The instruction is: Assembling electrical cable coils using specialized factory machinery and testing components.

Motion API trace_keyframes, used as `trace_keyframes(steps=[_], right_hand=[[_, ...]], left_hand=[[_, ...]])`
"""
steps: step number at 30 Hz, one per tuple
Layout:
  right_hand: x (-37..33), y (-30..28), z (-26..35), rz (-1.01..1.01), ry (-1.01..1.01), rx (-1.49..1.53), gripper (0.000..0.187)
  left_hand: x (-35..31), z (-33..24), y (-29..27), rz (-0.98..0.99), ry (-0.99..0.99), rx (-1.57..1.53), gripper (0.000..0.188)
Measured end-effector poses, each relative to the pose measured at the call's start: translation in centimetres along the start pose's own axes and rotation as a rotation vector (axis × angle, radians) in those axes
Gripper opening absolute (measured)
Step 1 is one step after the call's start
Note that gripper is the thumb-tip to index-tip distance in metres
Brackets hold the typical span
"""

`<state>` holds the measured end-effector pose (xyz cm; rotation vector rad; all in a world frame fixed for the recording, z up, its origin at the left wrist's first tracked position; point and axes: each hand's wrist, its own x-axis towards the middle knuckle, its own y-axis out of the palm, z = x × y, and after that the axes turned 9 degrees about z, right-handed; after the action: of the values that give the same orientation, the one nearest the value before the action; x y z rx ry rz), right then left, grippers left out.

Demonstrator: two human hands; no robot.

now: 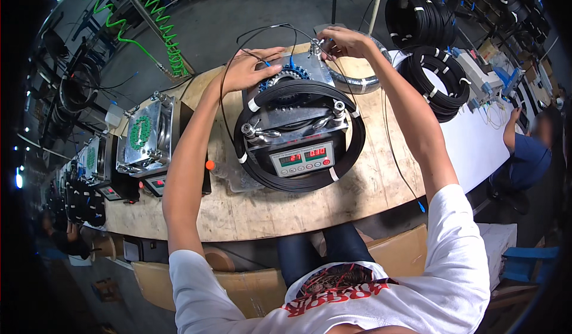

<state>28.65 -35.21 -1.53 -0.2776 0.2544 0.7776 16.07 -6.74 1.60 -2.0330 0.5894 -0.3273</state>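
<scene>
Black cable coil [358, 140] hangs over the front of a bench machine [302, 158], its ring framing the lit red digits of the panel; machine stands on a wooden table [238, 221], roughly centre. Left hand [253, 69] at the far left side of the metal top plate [289, 117]: fingers extended, loosely spread, thumb apart from the index and close to the ring of blue connectors [292, 70]. Thin dark cable runs right by that hand; can't tell if thumb or fingers touch it. Right hand [344, 42] at the far right corner of the plate: fingers curled, fingertips and thumb at the metal clamp [314, 48]; contact too small to confirm, so can't tell whether it grips or only rests there. Clear-wrapped coil [360, 85] lies just beyond, below the right wrist. Loose cable with blue tip [421, 206] dangles past the table's near edge, right side.
</scene>
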Motion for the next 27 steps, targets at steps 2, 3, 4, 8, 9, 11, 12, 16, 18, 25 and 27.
trace_keyframes(steps=[2,3,4,8,9,11,12,16,18,25,27], right_hand=[[-1.0,0.5,-0.6,-0.128,-0.167,0.111,0.047],[-1.2,-0.1,-1.1,-0.136,-0.168,0.108,0.047],[-1.3,-0.6,-1.7,-0.092,-0.29,0.107,0.047],[0.4,-0.4,-2.4,-0.016,-0.438,0.088,0.04],[1.1,-0.6,-2.5,-0.022,-0.429,0.041,0.037],[2.3,-0.1,-2.0,-0.09,-0.401,0.009,0.03],[2.7,0.5,-1.4,-0.167,-0.344,-0.11,0.029],[3.2,-2.3,-2.1,-0.355,-0.291,-0.393,0.04],[2.9,-1.0,-1.5,-0.396,-0.343,-0.435,0.056],[-3.3,4.1,-0.4,-0.793,-0.673,-0.349,0.033],[-6.6,7.5,-0.2,-0.814,-0.796,-0.319,0.023]], left_hand=[[0.0,0.6,-0.2,-0.009,0.072,0.026,0.063],[0.4,0.6,-0.1,-0.01,0.08,0.027,0.063],[0.5,0.6,0.0,0.008,0.078,-0.021,0.063],[0.7,0.7,0.1,0.013,0.09,0.002,0.065],[0.7,0.6,0.2,0.014,0.092,0.003,0.065],[0.4,0.5,0.5,-0.005,0.039,0.087,0.07],[0.1,0.8,0.4,-0.006,0.03,0.086,0.07],[1.7,0.2,0.4,0.042,0.052,0.009,0.076],[1.1,0.9,0.2,0.036,0.042,0.017,0.076],[-1.1,4.1,-3.0,0.111,0.099,-0.137,0.072],[-1.8,5.2,-3.6,0.072,-0.114,-0.339,0.059]])
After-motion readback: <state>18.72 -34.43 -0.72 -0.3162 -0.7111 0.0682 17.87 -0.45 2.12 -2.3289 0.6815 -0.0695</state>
